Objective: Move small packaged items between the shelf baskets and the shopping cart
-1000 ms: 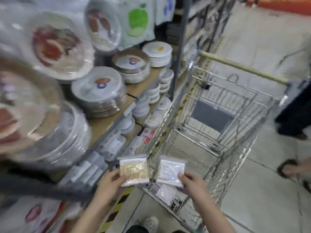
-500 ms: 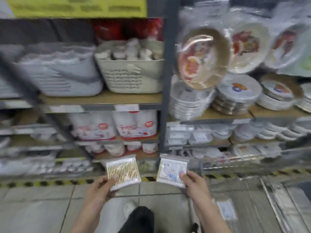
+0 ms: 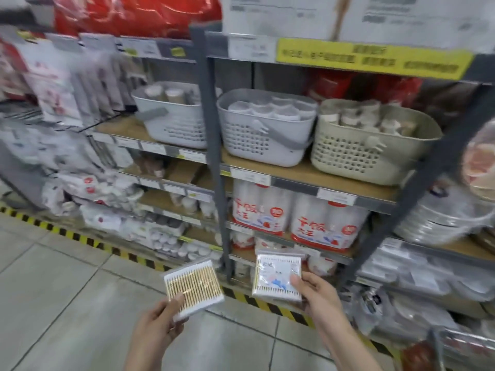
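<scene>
- Two flat clear packs are being held up low in the head view, side by side and apart, over the tiled floor (image 3: 67, 303) in front of the shelf (image 3: 300, 174).
- Left hand (image 3: 158, 321) is pinching the swab pack (image 3: 193, 286) by its lower-left corner, thumb on the face; wooden sticks are showing through, pack tilting toward 1 o'clock.
- Right hand (image 3: 312, 291) is gripping the labelled pack (image 3: 278, 277) at its right edge, thumb lying over the front; label print is too blurred to read.
- At 12 o'clock from the packs, the grey basket (image 3: 257, 140) is sitting on the shelf, with the beige basket (image 3: 361, 156) just beside it at 3 o'clock and the white basket (image 3: 171, 124) at 9 o'clock; all three are holding round tubs.
- Yellow-black floor tape (image 3: 88, 241) is running along the shelf foot.
</scene>
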{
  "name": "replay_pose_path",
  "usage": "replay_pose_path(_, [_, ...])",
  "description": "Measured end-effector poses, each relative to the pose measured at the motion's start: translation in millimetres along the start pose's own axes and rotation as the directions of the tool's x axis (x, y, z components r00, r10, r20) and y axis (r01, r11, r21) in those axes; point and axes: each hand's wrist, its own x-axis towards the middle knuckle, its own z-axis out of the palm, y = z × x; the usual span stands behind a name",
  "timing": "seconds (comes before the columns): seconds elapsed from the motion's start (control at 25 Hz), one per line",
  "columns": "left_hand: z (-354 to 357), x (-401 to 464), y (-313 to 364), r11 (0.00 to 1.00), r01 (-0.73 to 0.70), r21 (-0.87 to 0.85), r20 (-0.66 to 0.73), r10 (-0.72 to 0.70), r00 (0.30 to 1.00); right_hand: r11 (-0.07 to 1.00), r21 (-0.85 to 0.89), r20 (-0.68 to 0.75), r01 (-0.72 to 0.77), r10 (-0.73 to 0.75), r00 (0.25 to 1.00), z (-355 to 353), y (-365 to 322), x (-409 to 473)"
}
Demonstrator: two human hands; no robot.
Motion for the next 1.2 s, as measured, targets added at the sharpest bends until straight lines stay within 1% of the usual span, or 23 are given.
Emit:
replay_pose_path(0.12, [-61.5, 28.7, 33.7, 0.999, 0.030, -0.012, -0.052, -0.030, 0.998, 1.000, -0.011, 0.058, -0.020, 0.020, 0.998, 80.4, -1.6, 4.9])
replay_pose_path(0.24, [-121.1, 59.9, 66.4, 1.000, 0.021, 0.001, -0.099, -0.021, 0.995, 1.000, -0.011, 0.104, 0.014, -0.013, 0.994, 157.6, -9.5, 10.3])
replay_pose_path(0.4, [-157.2, 99.1, 108.6, 1.000, -0.012, -0.005, -0.130, 0.012, 0.992, 0.999, 0.045, 0.130, 0.030, -0.036, 0.991, 216.3, -28.7, 16.8])
replay_pose_path(0.48, [-156.9, 115.9, 126.5, 0.999, -0.015, -0.036, -0.112, 0.011, 0.994, 0.997, 0.082, 0.115, 0.013, -0.023, 0.993, 228.1, -38.6, 23.0])
replay_pose_path(0.64, [-139.2, 151.7, 159.1, 0.993, 0.037, -0.109, -0.014, -0.039, 0.999, 0.986, 0.164, 0.091, -0.008, -0.007, 0.996, 244.1, -66.4, 49.4])
replay_pose_path(0.76, [-117.8, 176.9, 198.9, 0.993, 0.012, -0.114, 0.042, -0.007, 0.999, 0.986, 0.167, 0.138, 0.004, -0.027, 0.990, 268.0, -99.0, 75.6])
replay_pose_path(0.88, [-104.4, 211.6, 244.8, 0.995, -0.075, -0.069, 0.080, 0.080, 0.994, 0.980, 0.187, 0.162, 0.066, -0.097, 0.982, 296.6, -134.6, 103.7])
replay_pose_path(0.96, [-92.4, 236.3, 281.2, 0.990, -0.140, -0.010, 0.128, 0.140, 0.982, 0.971, 0.208, 0.154, 0.120, -0.154, 0.976, 314.6, -161.0, 126.0])
replay_pose_path(1.12, [-57.6, 273.1, 338.0, 0.965, -0.255, 0.053, 0.230, 0.237, 0.944, 0.958, 0.200, 0.087, 0.206, -0.227, 0.970, 336.1, -207.1, 167.5])
replay_pose_path(1.2, [-45.5, 291.2, 353.1, 0.955, -0.290, 0.059, 0.223, 0.271, 0.937, 0.955, 0.209, 0.043, 0.211, -0.224, 0.974, 339.6, -221.5, 181.0])
